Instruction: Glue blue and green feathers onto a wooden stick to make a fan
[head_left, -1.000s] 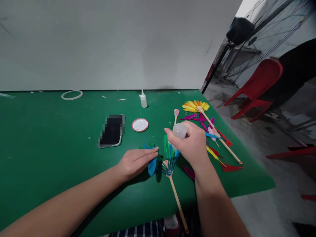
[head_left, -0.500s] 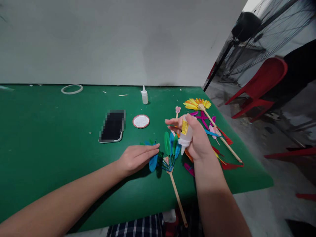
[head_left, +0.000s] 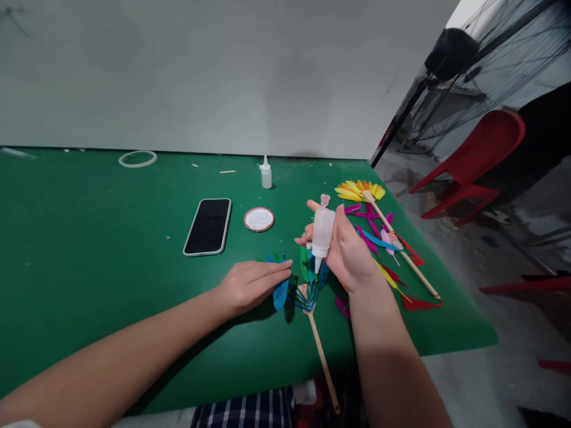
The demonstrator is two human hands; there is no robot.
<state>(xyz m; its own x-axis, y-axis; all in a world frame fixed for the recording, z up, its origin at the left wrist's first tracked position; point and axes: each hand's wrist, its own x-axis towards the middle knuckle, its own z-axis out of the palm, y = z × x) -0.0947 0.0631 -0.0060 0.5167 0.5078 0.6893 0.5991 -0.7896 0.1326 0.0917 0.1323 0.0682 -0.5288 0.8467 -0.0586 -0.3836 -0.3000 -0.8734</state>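
A feather fan (head_left: 307,294) of blue and green feathers on a wooden stick lies on the green table, its handle pointing toward me past the front edge. My left hand (head_left: 250,285), fingers straight and together, holds the fan's left feathers, with a blue feather (head_left: 280,295) showing below the fingertips; its thumb is hidden. My right hand (head_left: 350,249) grips a small white glue bottle (head_left: 323,232), tipped nozzle-down just above the fan's right-hand feathers. Whether the nozzle touches them I cannot tell.
A phone (head_left: 207,227), a round white lid (head_left: 259,219), a second small bottle (head_left: 266,175) and a clear ring (head_left: 138,159) are on the table (head_left: 89,249). A yellow feather fan (head_left: 377,205) and loose feathers (head_left: 368,238) lie right. Beyond the right edge stands a red chair (head_left: 482,157).
My right hand has turned the glue bottle and moved it slightly left, bringing it over the fan's feathers. The left hand stays on the feathers. The view has shifted slightly.
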